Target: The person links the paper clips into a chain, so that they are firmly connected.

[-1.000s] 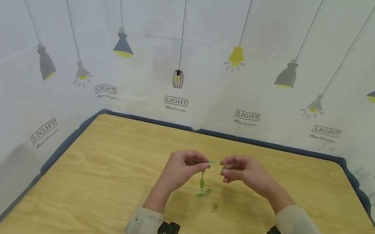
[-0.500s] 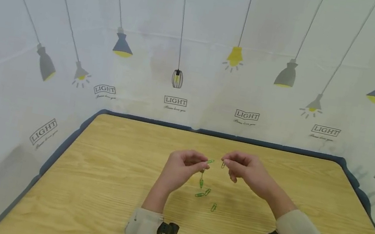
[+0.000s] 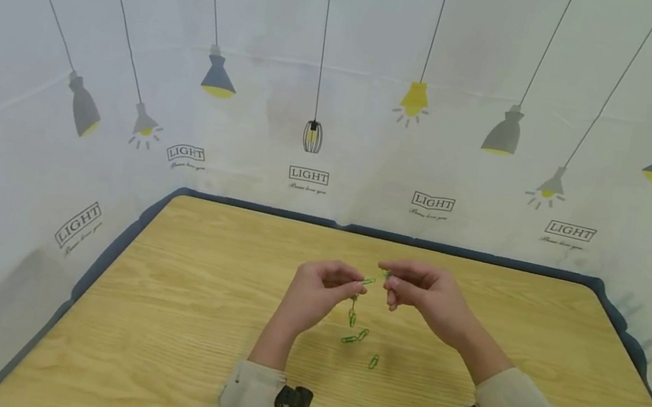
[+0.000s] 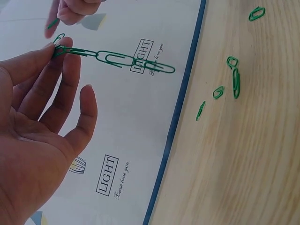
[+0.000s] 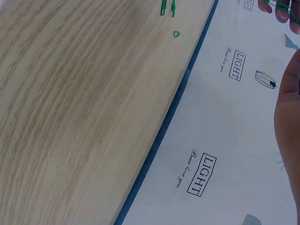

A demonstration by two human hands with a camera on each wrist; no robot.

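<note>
My left hand pinches the top of a chain of green paper clips between thumb and fingertips. Several linked clips dangle below the pinch, and one clip end sticks out toward the right. Just to the right, my right hand holds a single green paper clip at its thumb and index finger. A small gap separates this clip from the chain. In the right wrist view only part of the right hand shows, its fingertips out of frame.
Below the hands, loose green paper clips lie on the wooden table. Two of them lie close together. A blue edge borders the table, and a white lamp-print sheet rises behind it.
My right hand has shifted slightly up and left. Its paper clip, hanging down half a second ago, now points left toward the chain. The left hand stays nearly in place.
</note>
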